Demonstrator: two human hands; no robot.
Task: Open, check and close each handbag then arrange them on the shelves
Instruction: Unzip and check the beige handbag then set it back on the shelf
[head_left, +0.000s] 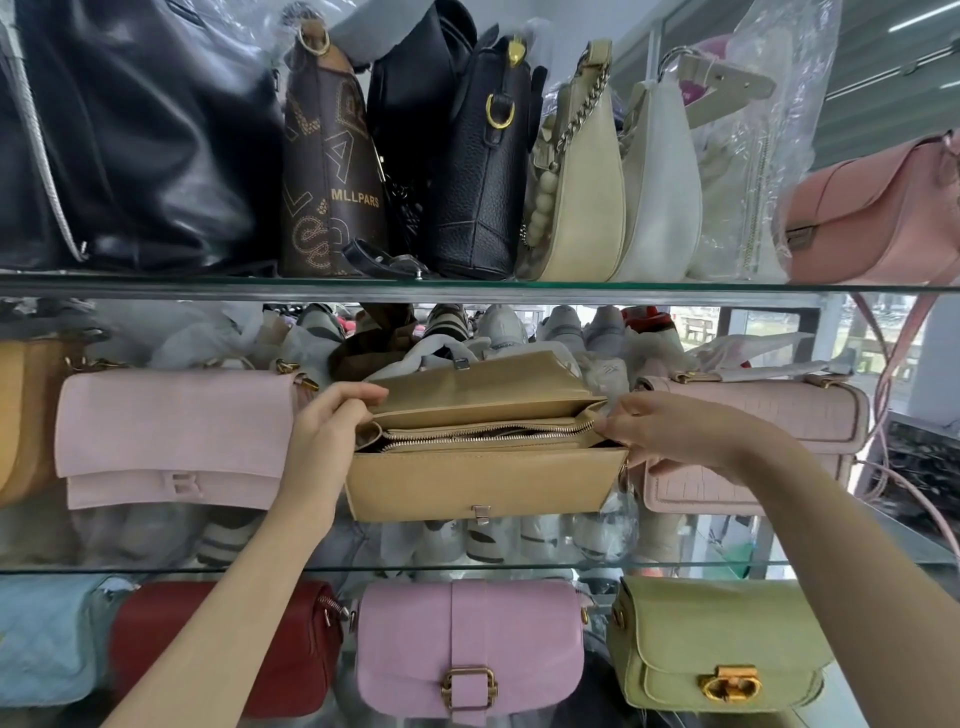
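Note:
A tan handbag (483, 480) is held in front of the middle glass shelf (156, 570), its flap lifted back and its inner zip showing at the top. My left hand (324, 434) grips the bag's left end, thumb on the flap's edge. My right hand (670, 431) pinches the right end of the zip opening. A silver clasp sits low on the bag's front.
A pale pink flap bag (171, 439) stands left and a pink textured bag (779, 441) right. Black, brown and cream bags crowd the top shelf (467, 286). Below are a red bag (223, 649), a lilac buckle bag (467, 649) and a green bag (717, 644).

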